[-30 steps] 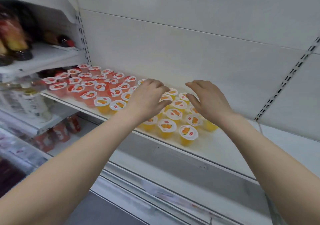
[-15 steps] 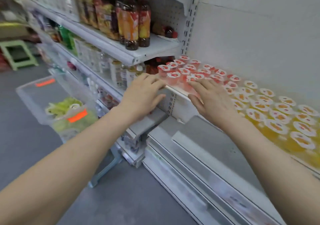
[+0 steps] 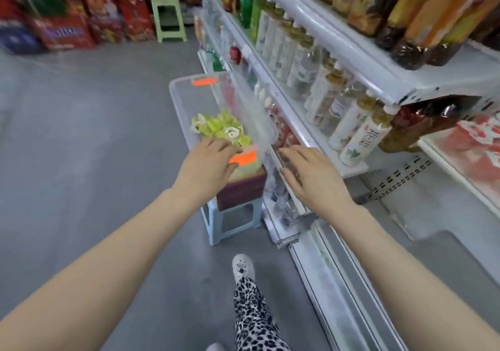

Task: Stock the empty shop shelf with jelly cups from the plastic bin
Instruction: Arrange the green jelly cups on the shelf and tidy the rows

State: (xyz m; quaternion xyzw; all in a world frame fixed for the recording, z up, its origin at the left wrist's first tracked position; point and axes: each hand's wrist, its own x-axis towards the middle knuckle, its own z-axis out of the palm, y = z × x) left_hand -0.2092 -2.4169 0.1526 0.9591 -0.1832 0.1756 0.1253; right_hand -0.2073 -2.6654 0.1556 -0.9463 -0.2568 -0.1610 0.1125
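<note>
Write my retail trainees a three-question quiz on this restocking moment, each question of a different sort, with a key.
1. True or false: the left hand and the right hand both hold nothing.
2. The small sealed jelly cups in the clear plastic bin are: A red, B green, C blue.
3. Fill in: beneath the bin stands a pale blue plastic ____.
Key: 1 true; 2 B; 3 stool.
</note>
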